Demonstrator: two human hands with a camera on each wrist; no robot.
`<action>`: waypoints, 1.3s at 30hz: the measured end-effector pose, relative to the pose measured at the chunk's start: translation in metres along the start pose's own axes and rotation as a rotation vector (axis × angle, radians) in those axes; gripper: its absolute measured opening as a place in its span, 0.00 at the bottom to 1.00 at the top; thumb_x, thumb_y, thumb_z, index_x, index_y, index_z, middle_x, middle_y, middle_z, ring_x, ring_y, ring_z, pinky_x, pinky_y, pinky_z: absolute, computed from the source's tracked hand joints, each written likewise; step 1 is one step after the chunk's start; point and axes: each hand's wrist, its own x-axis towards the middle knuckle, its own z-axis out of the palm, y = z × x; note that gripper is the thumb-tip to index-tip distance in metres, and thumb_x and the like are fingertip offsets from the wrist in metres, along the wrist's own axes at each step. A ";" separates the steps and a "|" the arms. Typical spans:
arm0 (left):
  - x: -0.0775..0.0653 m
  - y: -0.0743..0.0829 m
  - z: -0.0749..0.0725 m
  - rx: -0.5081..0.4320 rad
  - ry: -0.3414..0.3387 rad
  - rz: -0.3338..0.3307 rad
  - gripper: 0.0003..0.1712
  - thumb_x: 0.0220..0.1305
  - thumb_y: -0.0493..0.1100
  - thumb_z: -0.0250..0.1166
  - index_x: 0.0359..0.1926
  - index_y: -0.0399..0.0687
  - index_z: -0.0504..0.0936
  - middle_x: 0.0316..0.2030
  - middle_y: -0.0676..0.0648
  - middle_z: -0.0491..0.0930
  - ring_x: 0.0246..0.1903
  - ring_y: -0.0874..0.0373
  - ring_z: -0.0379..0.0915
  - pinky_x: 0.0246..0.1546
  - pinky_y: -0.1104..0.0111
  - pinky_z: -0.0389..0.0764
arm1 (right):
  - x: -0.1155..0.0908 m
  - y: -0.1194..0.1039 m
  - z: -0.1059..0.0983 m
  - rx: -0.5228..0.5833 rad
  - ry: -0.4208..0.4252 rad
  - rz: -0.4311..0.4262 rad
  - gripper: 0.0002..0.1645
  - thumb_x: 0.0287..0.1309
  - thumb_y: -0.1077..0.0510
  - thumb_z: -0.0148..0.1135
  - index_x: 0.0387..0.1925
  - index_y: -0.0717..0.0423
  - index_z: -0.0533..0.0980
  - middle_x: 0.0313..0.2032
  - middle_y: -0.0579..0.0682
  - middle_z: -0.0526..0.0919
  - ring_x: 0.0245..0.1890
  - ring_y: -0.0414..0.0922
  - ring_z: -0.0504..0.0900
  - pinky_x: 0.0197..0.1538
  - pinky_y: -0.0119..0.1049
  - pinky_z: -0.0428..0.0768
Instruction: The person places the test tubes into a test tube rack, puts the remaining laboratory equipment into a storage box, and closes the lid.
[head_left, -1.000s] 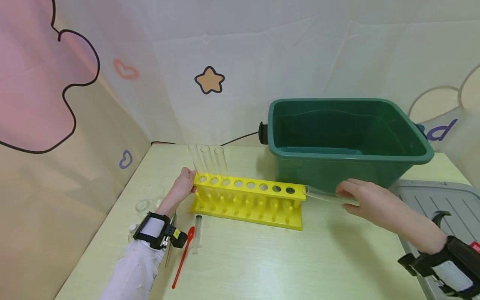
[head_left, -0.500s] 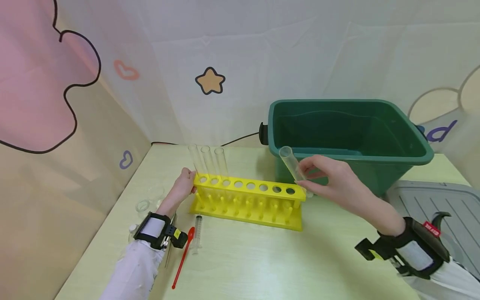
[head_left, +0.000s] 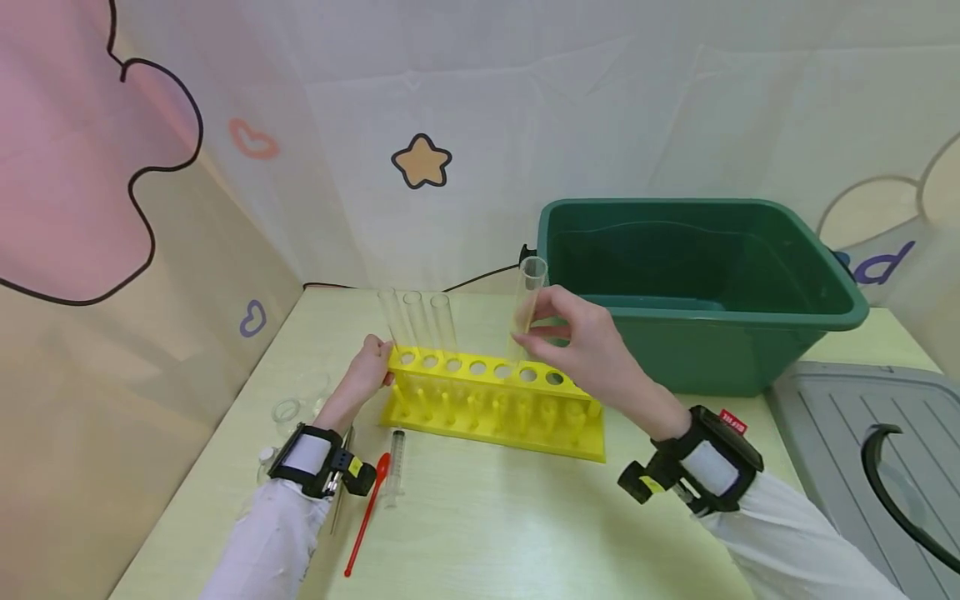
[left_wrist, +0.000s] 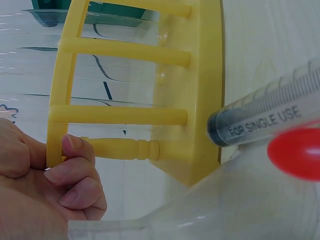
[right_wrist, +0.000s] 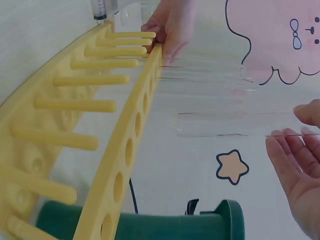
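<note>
I watched the right hand [head_left: 590, 340] pinch a tube [head_left: 526, 298], likely light and breakable, best held mid-length, above the rack [head_left: 491, 377] the left hand [head_left: 367, 370] gripped at nine o'clock.

White sleeves [head_left: 798, 533], 2 black wristbands [head_left: 727, 443], yellow labels [head_left: 355, 467], red tag [head_left: 733, 422]

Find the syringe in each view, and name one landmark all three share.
Head: the syringe lies left of centre, in the lower half.
Left wrist: the syringe reaches the right edge near mid-height.
Right wrist: the syringe sits at the top edge, left of centre.
Shared landmark: the yellow rack, close to the syringe's dark end.
</note>
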 end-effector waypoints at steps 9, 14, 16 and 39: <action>-0.001 0.001 0.000 0.003 -0.005 -0.014 0.12 0.73 0.43 0.35 0.43 0.36 0.55 0.22 0.44 0.61 0.23 0.52 0.59 0.27 0.67 0.59 | 0.016 0.011 0.021 0.068 -0.018 0.017 0.13 0.49 0.69 0.64 0.36 0.60 0.70 0.35 0.51 0.77 0.37 0.43 0.77 0.39 0.35 0.76; -0.001 0.001 0.000 -0.002 -0.007 -0.013 0.12 0.73 0.43 0.35 0.42 0.36 0.55 0.21 0.44 0.61 0.23 0.51 0.59 0.27 0.67 0.59 | 0.021 0.019 0.031 0.064 -0.031 0.048 0.12 0.50 0.69 0.64 0.35 0.60 0.70 0.33 0.50 0.77 0.37 0.43 0.77 0.39 0.35 0.76; 0.000 0.001 0.000 -0.003 -0.006 -0.012 0.12 0.73 0.43 0.35 0.42 0.36 0.55 0.21 0.44 0.61 0.22 0.52 0.59 0.27 0.67 0.59 | 0.023 0.023 0.035 0.052 -0.040 0.057 0.12 0.50 0.69 0.64 0.34 0.60 0.70 0.33 0.49 0.77 0.37 0.42 0.77 0.39 0.34 0.76; 0.000 0.001 0.000 -0.011 -0.007 -0.019 0.12 0.73 0.43 0.35 0.42 0.36 0.55 0.22 0.44 0.61 0.21 0.54 0.58 0.27 0.68 0.60 | 0.024 0.048 0.056 -0.153 -0.221 0.244 0.09 0.51 0.62 0.65 0.33 0.58 0.72 0.34 0.47 0.77 0.38 0.47 0.75 0.40 0.36 0.73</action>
